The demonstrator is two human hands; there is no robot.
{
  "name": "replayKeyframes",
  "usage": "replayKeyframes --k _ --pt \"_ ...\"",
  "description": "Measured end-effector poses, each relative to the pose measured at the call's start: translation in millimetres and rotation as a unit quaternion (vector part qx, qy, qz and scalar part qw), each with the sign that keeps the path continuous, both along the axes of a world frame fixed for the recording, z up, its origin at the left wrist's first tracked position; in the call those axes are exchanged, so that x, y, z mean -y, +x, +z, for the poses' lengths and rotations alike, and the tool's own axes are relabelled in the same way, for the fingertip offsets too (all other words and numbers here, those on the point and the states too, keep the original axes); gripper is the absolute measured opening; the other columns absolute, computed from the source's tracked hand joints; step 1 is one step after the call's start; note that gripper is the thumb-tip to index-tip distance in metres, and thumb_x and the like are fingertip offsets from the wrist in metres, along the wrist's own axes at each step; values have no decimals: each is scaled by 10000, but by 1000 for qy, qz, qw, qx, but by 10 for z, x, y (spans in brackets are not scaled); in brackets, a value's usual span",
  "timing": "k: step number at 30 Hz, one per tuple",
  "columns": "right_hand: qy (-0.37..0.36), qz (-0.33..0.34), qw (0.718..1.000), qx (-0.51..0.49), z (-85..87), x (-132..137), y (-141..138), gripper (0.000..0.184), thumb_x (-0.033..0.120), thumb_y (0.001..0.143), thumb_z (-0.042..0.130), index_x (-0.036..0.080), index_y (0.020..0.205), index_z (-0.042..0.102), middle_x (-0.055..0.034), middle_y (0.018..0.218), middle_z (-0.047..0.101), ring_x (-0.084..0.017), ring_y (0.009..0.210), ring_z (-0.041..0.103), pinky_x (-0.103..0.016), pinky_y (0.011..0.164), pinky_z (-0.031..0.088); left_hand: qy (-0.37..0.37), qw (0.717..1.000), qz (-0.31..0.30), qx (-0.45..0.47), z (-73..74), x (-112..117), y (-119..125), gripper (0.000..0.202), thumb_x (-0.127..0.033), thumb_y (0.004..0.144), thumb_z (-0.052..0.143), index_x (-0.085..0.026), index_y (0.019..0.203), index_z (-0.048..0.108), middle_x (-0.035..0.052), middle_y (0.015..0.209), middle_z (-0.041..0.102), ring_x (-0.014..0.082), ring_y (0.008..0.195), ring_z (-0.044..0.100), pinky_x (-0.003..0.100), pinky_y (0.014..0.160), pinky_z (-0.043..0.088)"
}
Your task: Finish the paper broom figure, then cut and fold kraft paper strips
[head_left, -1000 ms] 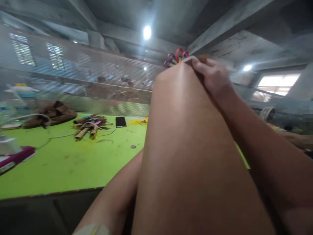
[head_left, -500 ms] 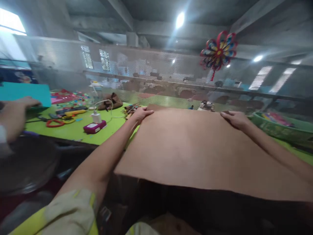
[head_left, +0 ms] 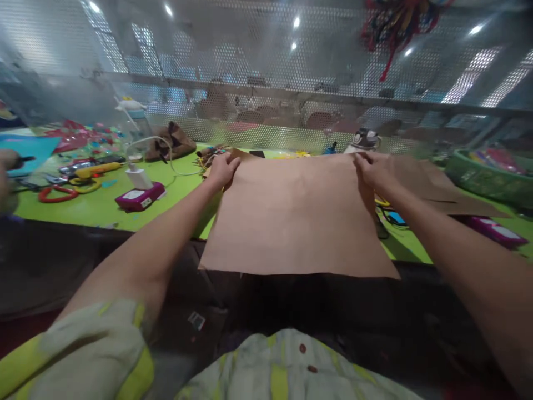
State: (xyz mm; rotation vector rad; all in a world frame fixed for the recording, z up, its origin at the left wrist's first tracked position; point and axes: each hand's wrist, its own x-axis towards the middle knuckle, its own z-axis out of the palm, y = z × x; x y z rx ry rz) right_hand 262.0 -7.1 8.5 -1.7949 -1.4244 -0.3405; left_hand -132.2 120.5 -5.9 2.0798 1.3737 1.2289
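A large brown paper sheet (head_left: 297, 216) lies flat on the green table (head_left: 104, 208), its near edge hanging past the table's front. My left hand (head_left: 222, 168) grips the sheet's far left corner with curled fingers. My right hand (head_left: 372, 168) pinches the far right corner. Both arms stretch forward along the sheet's sides.
More brown paper (head_left: 433, 186) lies to the right, beside a green basket (head_left: 487, 178). A magenta box with a white charger (head_left: 137, 194), red rings (head_left: 56, 194) and tools sit left. A perforated mesh screen (head_left: 266, 83) backs the table; a pinwheel (head_left: 395, 22) hangs above. Another person's hand (head_left: 6, 164) is far left.
The sheet, held up in front of the camera a second ago, has come down flat on the table. My hands have spread to its far corners, and the view has tilted down.
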Motion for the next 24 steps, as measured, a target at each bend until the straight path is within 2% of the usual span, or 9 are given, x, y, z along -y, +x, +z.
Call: replayKeyframes --k 4,7,11,15,18,21,24 --pt "-10 -1 1000 -30 21 -38 -87 315 320 797 516 150 989 698 -109 966 708 -232 860 621 -302 740 418 22 999 30 4 -25 -57 -29 218 -352 810 494 -173 685 506 35 728 552 200 825 497 309 830 361" --pt "7 19 999 -42 12 -2 -150 298 344 768 509 168 880 723 -90 854 731 -244 765 644 -312 677 455 42 998 24 31 -52 -72 -67 240 -370 797 488 -186 643 499 31 688 549 212 812 507 319 823 375" --pt "35 34 997 -63 -79 71 -88 338 430 735 510 189 830 728 -60 806 736 -274 791 667 -333 682 498 51 995 -6 85 -105 -109 -119 233 -383 770 507 -197 632 529 33 710 586 226 867 529 314 819 391" --pt "26 29 989 -145 -173 158 55 345 487 706 535 261 891 719 -16 912 732 -302 938 644 -396 807 498 11 989 -52 140 -126 -54 -158 295 -449 787 489 -192 670 575 31 758 625 217 865 553 301 794 418" --pt "18 6 970 -242 -205 188 90 300 511 648 580 304 811 723 -22 959 722 -335 1039 596 -426 870 480 -46 977 -92 188 -152 22 -159 396 -537 784 474 -170 759 620 38 793 651 206 826 585 296 758 448" --pt "25 5 959 -282 -212 211 38 259 522 647 542 314 626 694 -61 879 729 -342 989 617 -408 754 534 -99 956 -129 245 -202 69 -141 498 -597 749 501 -141 890 641 61 829 674 206 801 614 305 741 469" --pt "15 27 956 -292 -230 251 -12 339 566 662 507 303 477 615 -101 652 692 -336 744 663 -397 527 537 -131 932 -153 302 -251 66 -125 545 -607 711 555 -127 955 643 78 857 687 208 774 630 319 736 475"
